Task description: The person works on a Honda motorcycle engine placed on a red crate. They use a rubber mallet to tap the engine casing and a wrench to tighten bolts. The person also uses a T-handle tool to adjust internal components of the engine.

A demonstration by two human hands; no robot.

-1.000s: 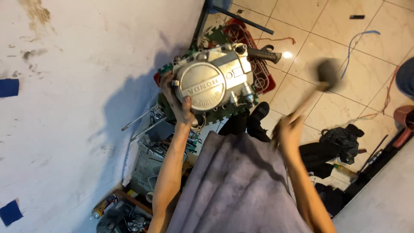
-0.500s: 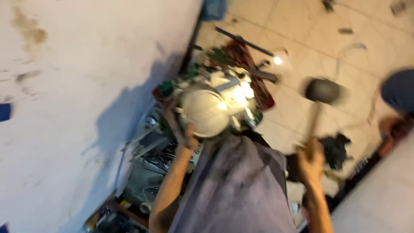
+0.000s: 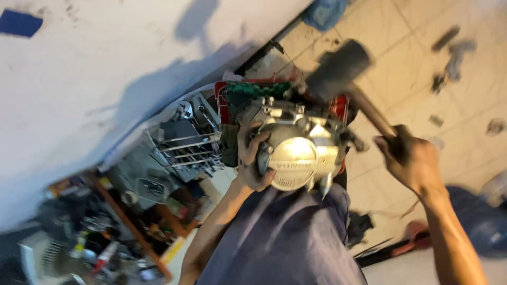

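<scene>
Mallet [image 3: 338, 66] now swung down from raised, head just above engine case [image 3: 296, 142]; right hand [image 3: 409, 158] fingers wrapped around handle, left hand [image 3: 251, 158] fingers curled gripping case edge — strike under way

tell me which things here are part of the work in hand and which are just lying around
In hand:
left hand gripping the silver engine case
right hand holding the black mallet

Lying about:
wire rack of tools
dark rags on the tiled floor
blue cloth
</scene>
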